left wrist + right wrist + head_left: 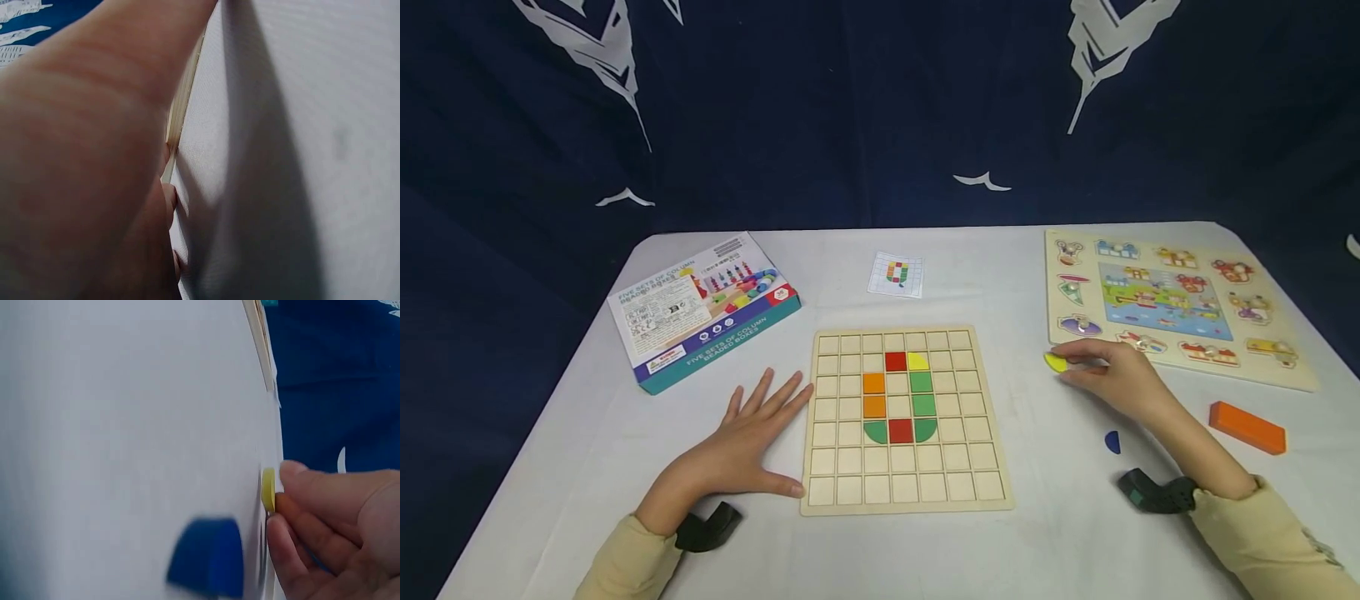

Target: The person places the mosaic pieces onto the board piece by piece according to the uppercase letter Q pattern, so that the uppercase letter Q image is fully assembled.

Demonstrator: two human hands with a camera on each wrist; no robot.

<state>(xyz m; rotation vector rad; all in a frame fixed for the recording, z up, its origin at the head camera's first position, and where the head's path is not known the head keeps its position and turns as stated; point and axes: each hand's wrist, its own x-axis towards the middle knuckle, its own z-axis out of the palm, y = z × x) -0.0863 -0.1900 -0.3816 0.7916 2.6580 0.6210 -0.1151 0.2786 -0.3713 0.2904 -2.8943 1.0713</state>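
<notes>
A wooden grid board (951, 492) lies mid-table. On it, red, orange, green and yellow pieces make a ring, with a yellow quarter-circle (917, 362) at its upper right. My left hand (741, 454) is spread flat beside the board, thumb and fingertips at its left edge. Out to the right, my right hand (1116, 379) pinches a small yellow rounded piece (1056, 362) by its edge, low over the cloth. The right wrist view shows this yellow piece (268, 489) edge-on at the fingertips. A blue quarter-circle (1112, 442) lies nearer the right wrist.
Behind the board is a small pattern card (896, 275) with a coloured ring printed on it. A boxed bead set (707, 312) sits at back left, and a wooden picture puzzle (1180, 304) at back right. An orange block (1247, 427) lies beyond the right forearm.
</notes>
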